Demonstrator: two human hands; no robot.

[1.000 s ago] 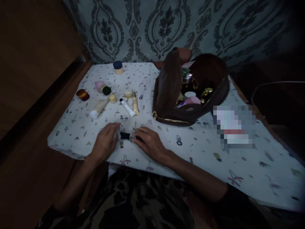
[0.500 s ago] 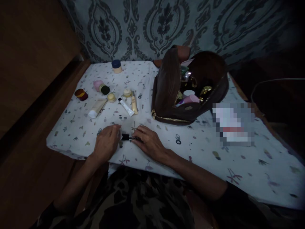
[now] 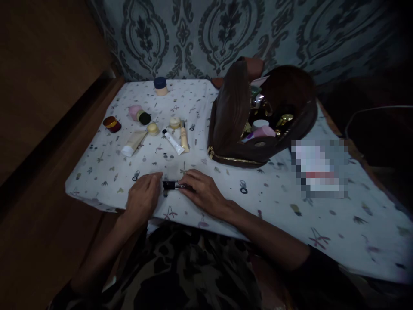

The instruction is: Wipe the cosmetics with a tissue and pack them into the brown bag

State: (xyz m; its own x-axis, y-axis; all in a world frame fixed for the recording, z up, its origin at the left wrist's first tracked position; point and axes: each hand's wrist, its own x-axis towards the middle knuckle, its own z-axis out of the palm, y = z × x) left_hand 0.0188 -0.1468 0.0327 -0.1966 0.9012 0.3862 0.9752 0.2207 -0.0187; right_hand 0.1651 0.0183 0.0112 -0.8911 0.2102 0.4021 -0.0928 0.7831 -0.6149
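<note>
A slim black tube with a silver band, lipstick-like point(image 3: 169, 185), lies level between my two hands just above the tablecloth's front part. My right hand point(image 3: 203, 189) is closed around its right end, which the fingers hide. My left hand point(image 3: 144, 196) is closed at the black left end, its fingertips mostly out of sight. Beyond the hands lie a white tube with a black cap point(image 3: 173, 142), a yellowish slim tube point(image 3: 183, 137) and a beige squeeze tube point(image 3: 134, 143). Two small cream jars, one of them a yellow-lidded jar point(image 3: 153, 128), stand close by.
An open brown leather bag point(image 3: 230, 116) full of cosmetics stands at the back right. A blurred-out flat item point(image 3: 319, 168) lies right of it. At the left are an amber jar point(image 3: 112, 124), a pink bottle with a dark cap point(image 3: 134, 113) and a blue-lidded jar point(image 3: 160, 86).
The view has shifted slightly. More of the tube's black part and silver band shows between my hands, and my left hand sits a little farther left along it.
</note>
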